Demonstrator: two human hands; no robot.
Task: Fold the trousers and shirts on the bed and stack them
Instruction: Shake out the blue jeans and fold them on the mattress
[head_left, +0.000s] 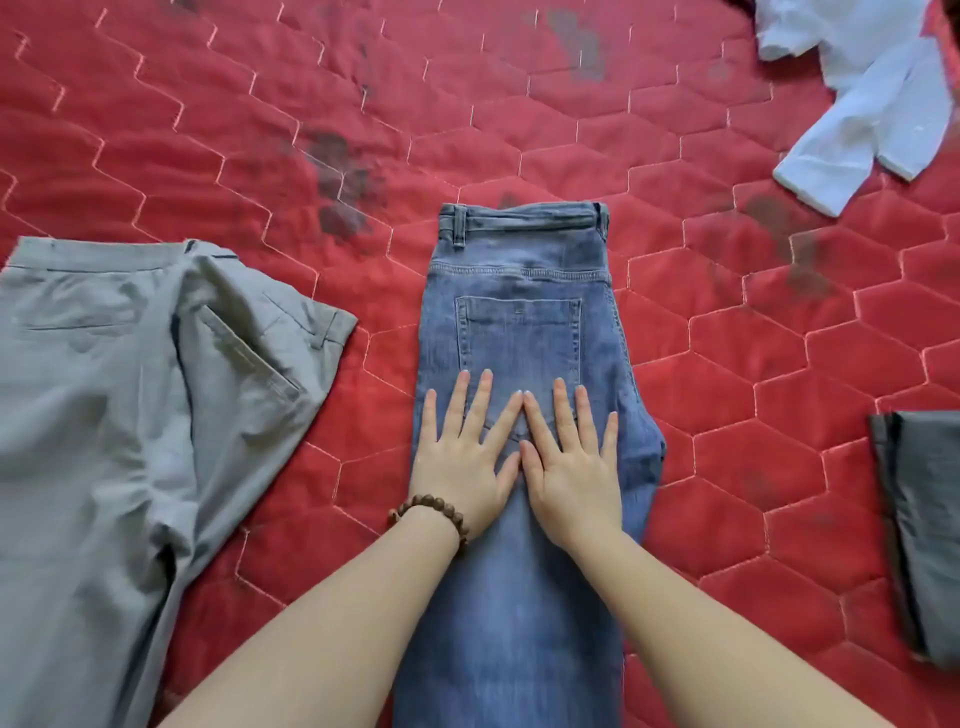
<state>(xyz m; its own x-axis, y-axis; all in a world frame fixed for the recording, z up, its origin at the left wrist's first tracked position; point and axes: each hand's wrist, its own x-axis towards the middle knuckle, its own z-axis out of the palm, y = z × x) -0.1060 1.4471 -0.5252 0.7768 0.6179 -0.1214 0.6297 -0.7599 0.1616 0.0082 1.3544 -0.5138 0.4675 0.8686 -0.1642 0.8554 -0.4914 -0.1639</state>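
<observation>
Blue jeans (519, 291) lie folded lengthwise in the middle of the red quilted bed (260, 130), waistband away from me and back pocket facing up. My left hand (462, 457) and my right hand (571, 462) press flat on the denim just below the pocket, side by side, fingers straight and spread. Grey trousers (119, 405) lie unfolded and rumpled to the left. A pale blue shirt (872, 88) lies crumpled at the far right corner.
A dark grey folded garment (924, 530) lies at the right edge of the bed. Dark stains mark the quilt beyond the jeans. A beaded bracelet (431, 512) circles my left wrist.
</observation>
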